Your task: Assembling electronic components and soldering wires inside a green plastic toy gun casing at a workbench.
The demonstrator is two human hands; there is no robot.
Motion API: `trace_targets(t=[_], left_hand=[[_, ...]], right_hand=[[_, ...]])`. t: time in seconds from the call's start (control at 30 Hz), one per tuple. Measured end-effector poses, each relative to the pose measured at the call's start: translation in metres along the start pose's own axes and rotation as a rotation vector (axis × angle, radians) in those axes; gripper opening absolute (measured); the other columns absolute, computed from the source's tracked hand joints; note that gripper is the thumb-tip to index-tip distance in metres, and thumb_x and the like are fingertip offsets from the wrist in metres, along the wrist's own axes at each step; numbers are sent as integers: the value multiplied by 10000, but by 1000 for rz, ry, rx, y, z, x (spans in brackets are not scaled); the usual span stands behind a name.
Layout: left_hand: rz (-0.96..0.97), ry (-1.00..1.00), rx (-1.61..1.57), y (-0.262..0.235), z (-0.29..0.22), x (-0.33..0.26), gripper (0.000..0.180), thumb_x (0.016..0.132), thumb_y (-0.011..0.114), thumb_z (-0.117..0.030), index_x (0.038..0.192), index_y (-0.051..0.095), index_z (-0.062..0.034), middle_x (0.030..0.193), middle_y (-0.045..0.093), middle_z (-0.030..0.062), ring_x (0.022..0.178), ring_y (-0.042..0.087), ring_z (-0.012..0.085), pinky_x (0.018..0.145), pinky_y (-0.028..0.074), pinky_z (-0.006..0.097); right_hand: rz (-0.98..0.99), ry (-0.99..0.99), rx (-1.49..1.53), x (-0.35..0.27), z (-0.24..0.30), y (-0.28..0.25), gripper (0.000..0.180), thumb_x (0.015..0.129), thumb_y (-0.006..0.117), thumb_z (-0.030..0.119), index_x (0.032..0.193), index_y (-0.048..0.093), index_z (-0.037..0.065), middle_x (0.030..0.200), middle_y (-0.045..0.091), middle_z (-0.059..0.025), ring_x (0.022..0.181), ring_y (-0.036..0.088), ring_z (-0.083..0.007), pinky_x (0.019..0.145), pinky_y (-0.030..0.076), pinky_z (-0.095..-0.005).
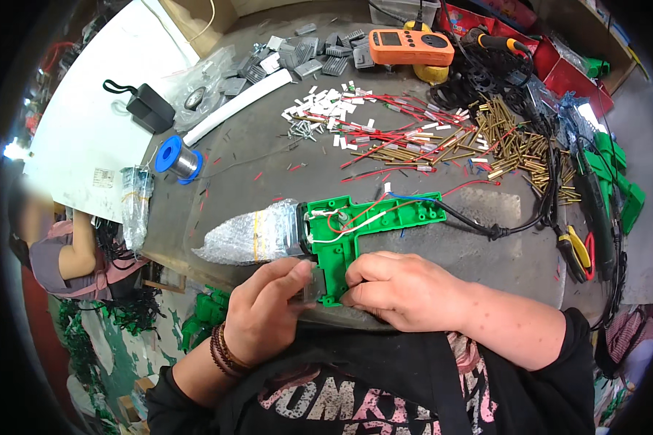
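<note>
A green T-shaped plastic tool housing half (334,254) lies open-side up in front of me, with red, white and blue wires inside. My right hand (406,290) is closed on its lower right edge, fingertips partly hidden. At its lower left, my left hand (265,304) pinches a small greyish, see-through piece (314,284) between thumb and fingers; its kind is unclear. A bubble-wrapped part (254,233) with a dark collar joins the housing's upper left side. From the housing's right end a black power cable (479,228) runs off to the right.
Brass tubes (519,141), red wires (392,138) and white sleeves (326,105) lie beyond. Grey blocks (297,54) and an orange meter (411,48) sit at the back. A solder spool (178,159) stands left, pliers (577,250) right. Another person's arm (80,250) shows at left.
</note>
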State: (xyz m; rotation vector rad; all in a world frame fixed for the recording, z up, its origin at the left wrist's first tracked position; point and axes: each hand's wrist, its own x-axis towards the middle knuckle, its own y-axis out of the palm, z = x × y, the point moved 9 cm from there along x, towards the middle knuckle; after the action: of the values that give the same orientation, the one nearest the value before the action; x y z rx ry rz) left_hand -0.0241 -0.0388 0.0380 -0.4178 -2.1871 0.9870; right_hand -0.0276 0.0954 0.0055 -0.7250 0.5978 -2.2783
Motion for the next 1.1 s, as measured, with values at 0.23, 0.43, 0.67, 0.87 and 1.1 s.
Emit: trace_targets(t=[0.23, 0.43, 0.67, 0.87, 1.1], left_hand=[[79, 47, 177, 6, -4, -2, 539, 659, 773, -47, 1177, 627, -17, 1048, 660, 120, 963, 638, 312, 851, 506, 429], [70, 182, 137, -11, -33, 69, 717, 660, 813, -257, 1317, 579, -89, 1336, 533, 174, 1200, 528, 379, 993, 424, 484], [-44, 137, 107, 38, -15, 81, 762, 955, 390, -660, 1476, 414, -105, 1529, 331, 224, 1415, 316, 414, 1153, 220, 547], [-9, 76, 108, 36, -16, 89, 630, 923, 535, -488, 1392, 493, -70, 1497, 377, 210, 1377, 369, 388, 1131, 259, 515], [-149, 27, 67, -25, 134, 182, 336, 823, 687, -121, 1137, 606, -33, 1131, 631, 173, 1080, 587, 373, 942, 468, 445]], right_hand=[[-5, 25, -14, 0, 2, -2, 138, 790, 623, 56, 928, 631, 43, 974, 559, -104, 944, 604, -310, 793, 515, -416], [-21, 21, -14, -1, 2, -5, 155, 802, 628, 60, 954, 655, 53, 972, 578, -114, 962, 609, -317, 813, 519, -420], [73, 21, -80, -3, -3, 6, 224, 819, 663, 99, 1038, 644, 61, 1101, 621, -170, 1047, 608, -353, 891, 521, -444], [130, 133, 55, -3, -17, 4, 210, 833, 677, 116, 1031, 641, 57, 1112, 608, -140, 1079, 597, -331, 912, 505, -435], [194, 36, 165, 1, -13, 2, 272, 886, 609, 123, 1154, 636, 82, 1129, 571, -91, 1040, 593, -301, 876, 519, -387]])
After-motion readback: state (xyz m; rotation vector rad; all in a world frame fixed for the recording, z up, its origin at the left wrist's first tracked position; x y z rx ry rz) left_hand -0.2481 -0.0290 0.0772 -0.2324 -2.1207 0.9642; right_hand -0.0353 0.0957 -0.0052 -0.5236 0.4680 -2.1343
